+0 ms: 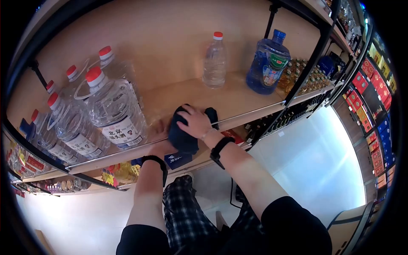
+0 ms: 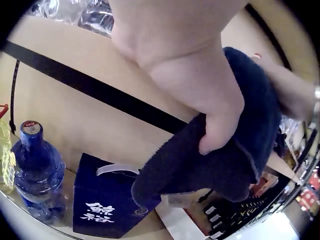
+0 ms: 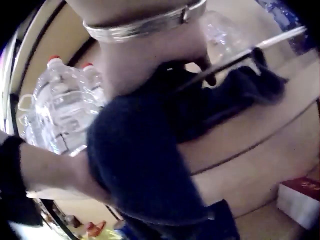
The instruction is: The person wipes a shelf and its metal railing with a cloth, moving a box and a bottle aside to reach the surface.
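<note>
A dark blue cloth (image 1: 180, 134) is bunched over the front edge of the wooden shelf. My left hand (image 1: 161, 147) is at its lower left, partly hidden by it. In the left wrist view the left thumb presses on the cloth (image 2: 255, 120), and the other fingers are out of sight. From above, my right hand (image 1: 196, 123) grips the cloth with spread, bent fingers. The right wrist view shows the right hand (image 3: 145, 65) over the cloth (image 3: 140, 150), most fingers hidden; a loose end of it lies across the metal edge strip.
Large clear jugs (image 1: 112, 104) with red caps stand left on the shelf. Behind and to the right are a clear bottle (image 1: 215, 63), a blue jug (image 1: 265, 68) and small bottles (image 1: 310, 78). A dark blue box (image 2: 107, 200) and a blue bottle (image 2: 40, 172) sit one level below.
</note>
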`<action>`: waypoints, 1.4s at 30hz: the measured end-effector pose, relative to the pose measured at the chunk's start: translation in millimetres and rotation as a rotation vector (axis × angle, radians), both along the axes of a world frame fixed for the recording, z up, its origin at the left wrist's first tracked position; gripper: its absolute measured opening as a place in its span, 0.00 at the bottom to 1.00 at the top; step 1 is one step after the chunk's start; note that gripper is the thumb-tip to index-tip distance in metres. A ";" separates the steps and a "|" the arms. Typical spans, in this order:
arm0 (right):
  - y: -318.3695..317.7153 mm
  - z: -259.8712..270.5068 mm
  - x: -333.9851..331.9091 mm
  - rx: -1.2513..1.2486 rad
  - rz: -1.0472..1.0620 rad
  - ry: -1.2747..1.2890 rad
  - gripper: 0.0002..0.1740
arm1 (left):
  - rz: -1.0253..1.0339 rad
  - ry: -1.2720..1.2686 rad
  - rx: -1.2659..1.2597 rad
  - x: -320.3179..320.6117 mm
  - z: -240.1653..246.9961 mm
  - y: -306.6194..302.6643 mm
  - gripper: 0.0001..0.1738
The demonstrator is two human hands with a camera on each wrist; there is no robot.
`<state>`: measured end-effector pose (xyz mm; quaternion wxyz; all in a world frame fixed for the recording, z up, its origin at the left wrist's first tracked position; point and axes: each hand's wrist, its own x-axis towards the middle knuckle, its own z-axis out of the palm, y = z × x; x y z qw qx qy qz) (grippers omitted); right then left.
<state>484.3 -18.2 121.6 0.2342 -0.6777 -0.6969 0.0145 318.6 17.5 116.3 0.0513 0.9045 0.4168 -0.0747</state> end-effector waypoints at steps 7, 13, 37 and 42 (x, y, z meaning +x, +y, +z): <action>-11.4 -12.7 23.2 0.104 -0.026 0.147 0.19 | -0.016 0.029 0.088 -2.2 -12.5 1.8 0.57; -13.7 7.8 -3.2 0.327 -0.053 -0.007 0.18 | 0.009 0.130 0.089 2.1 10.0 -4.1 0.57; -35.4 -16.5 115.9 0.161 -0.381 0.136 0.20 | -0.078 -0.016 0.082 -6.6 -17.7 7.3 0.54; -28.8 -19.9 76.5 0.158 -0.396 -0.074 0.22 | -0.046 -0.011 0.091 -1.5 -22.5 9.0 0.56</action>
